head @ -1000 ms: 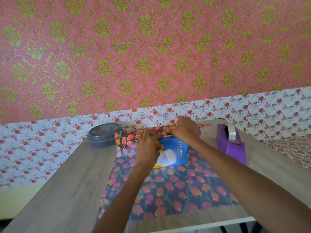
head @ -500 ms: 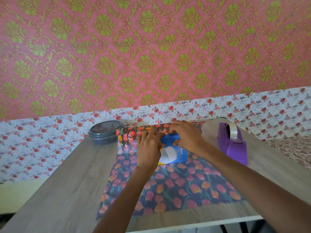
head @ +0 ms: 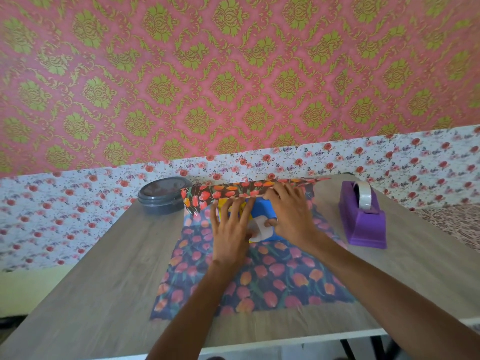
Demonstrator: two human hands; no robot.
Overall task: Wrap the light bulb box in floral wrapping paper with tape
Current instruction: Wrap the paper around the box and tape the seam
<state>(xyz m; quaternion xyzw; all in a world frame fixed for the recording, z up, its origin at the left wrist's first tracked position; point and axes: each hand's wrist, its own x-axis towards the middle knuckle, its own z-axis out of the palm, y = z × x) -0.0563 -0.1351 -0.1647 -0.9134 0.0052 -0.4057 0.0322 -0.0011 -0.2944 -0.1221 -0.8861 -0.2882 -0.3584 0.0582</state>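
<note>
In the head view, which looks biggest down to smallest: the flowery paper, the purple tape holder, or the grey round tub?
Largest: dark tulip-print wrapping paper sheet.
Then: purple plastic tape dispenser and grey round lidded plastic tub. They look about the same size, so I can't rank them.

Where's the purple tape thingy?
In the head view, the purple tape dispenser stands on the right side of the table, just right of the floral wrapping paper and the right hand.
</note>
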